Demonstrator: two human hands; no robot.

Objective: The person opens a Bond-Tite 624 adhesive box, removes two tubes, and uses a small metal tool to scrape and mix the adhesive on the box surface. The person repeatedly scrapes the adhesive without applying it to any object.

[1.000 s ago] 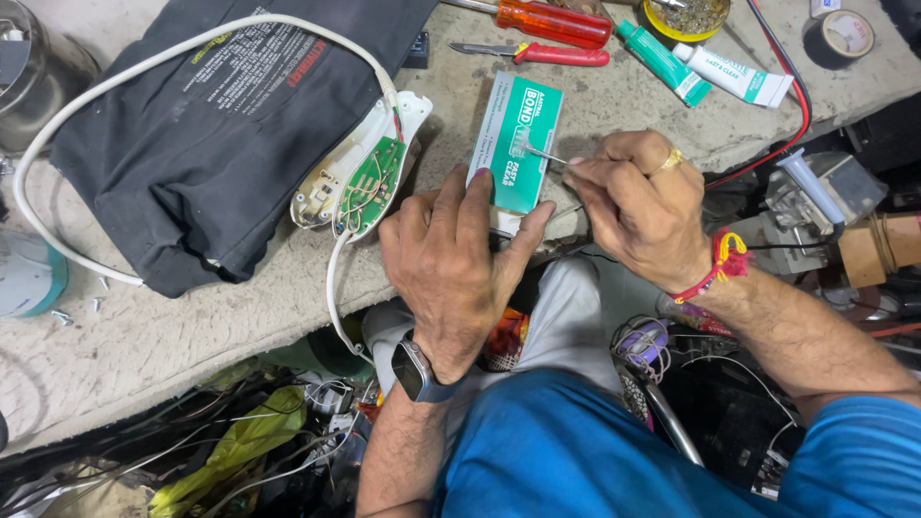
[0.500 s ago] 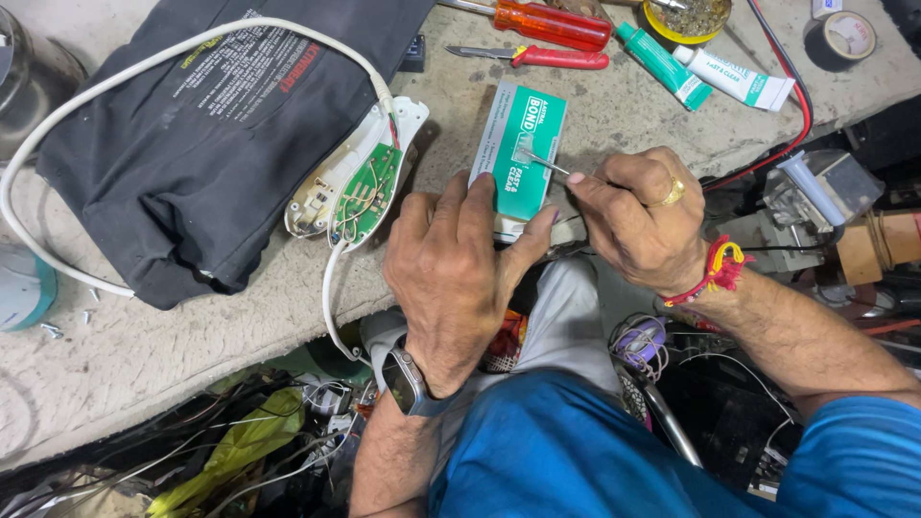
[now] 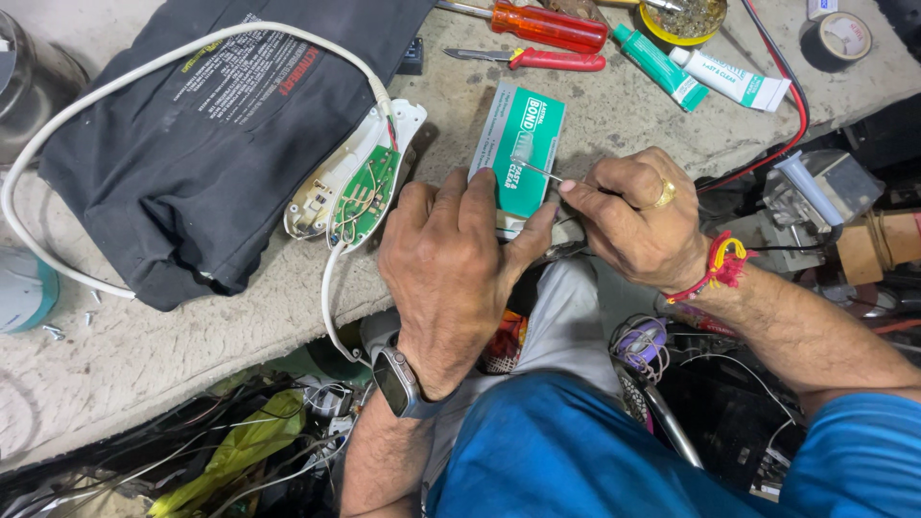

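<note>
A rough, pale stone-like desk [image 3: 173, 355] carries the work, its near edge dropping to a tangle of wires and scraps below; on it, right at that edge, lies a green-and-white carton [image 3: 519, 153], flat and slightly tilted, with a small blob of clear paste on its face. The left hand [image 3: 451, 269] presses down on the carton's near end, fingers spread flat and open, thumb reaching toward the other hand; a smartwatch sits on that wrist. The right hand [image 3: 638, 225] is closed in a pinch on a thin metal pin [image 3: 539, 171], whose tip touches the paste on the carton — a gold ring shows on one finger and a red-and-yellow thread on the wrist.

Just left of the carton lies an opened white plastic casing [image 3: 331, 177] with a green circuit board [image 3: 366, 192] tipped up inside it; a white cable [image 3: 115, 86] loops from it over a black fabric bag [image 3: 192, 163]. Beyond the carton, well apart, lie a red-handled screwdriver [image 3: 547, 27], a red-handled blade [image 3: 552, 59], a green tube [image 3: 657, 65] and a white tube [image 3: 734, 82] side by side — and a yellow-rimmed tin [image 3: 686, 19]; a roll of dark tape [image 3: 837, 38] sits at the far right.
</note>
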